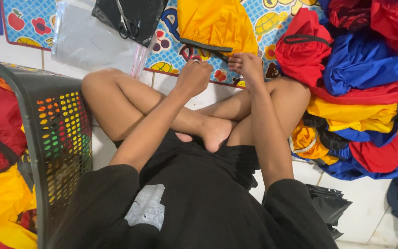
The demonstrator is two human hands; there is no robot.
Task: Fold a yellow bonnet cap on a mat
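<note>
I sit cross-legged on a white tiled floor in black clothes. A folded yellow garment (215, 20) with a black hem lies on a colourful patterned mat (171, 55) in front of my knees. My left hand (193, 76), a ring on one finger, is closed in a fist at the garment's near edge. My right hand (247, 67) is curled close beside it, pinching a thin black cord (219, 55) that runs from the hem. The fingertips of both hands are hidden.
A black perforated basket (47, 124) at my left holds red and yellow garments. A heap of red, blue and yellow garments (360, 69) fills the right. Scissors (127, 23) lie on black cloth beside a clear plastic bag (93, 41). A black plastic bag (328, 203) lies by my right hip.
</note>
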